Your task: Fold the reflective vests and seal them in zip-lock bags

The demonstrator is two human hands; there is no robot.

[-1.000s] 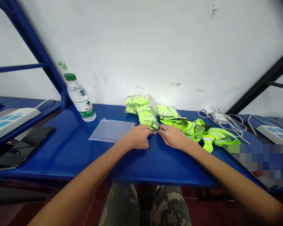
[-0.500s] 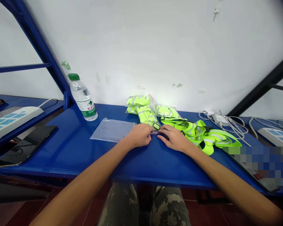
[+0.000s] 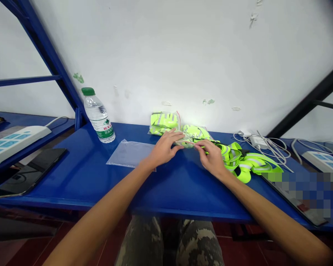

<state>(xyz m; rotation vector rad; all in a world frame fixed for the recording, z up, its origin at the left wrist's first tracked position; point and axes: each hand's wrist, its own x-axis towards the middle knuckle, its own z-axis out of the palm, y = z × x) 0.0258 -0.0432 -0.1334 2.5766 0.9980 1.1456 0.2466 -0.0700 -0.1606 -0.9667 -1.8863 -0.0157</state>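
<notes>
A small clear plastic bag (image 3: 187, 143) with a red line along its near edge sits between the two hands, above the middle of the blue table (image 3: 155, 195); something yellow-green shows through it. The right hand (image 3: 211, 157) has its thumb and forefinger closed together on the right end of that red edge. The left hand (image 3: 164, 148) lies over the bag's left end, fingers stretched across the top and thumb at the near edge, slightly apart; I cannot tell how firmly it grips.

Just behind the hands, near the wall (image 3: 166, 55), are a bagged bundle (image 3: 161, 120) of yellow-green straps on the left and a second packet (image 3: 196, 132) on the right. Beside the right hand, loose straps (image 3: 249, 162) with grey stripes lie in a heap.

Left of the left hand, partly under its wrist, a clear flat bag (image 3: 129, 152) rests on the table. Beyond it stands a water bottle (image 3: 100, 120) with a green cap. A black tablet (image 3: 30, 171) lies at the table's left end, near a white power strip (image 3: 16, 142). Past the straps, white cables (image 3: 276, 147) are tangled around a charger (image 3: 258, 140).
</notes>
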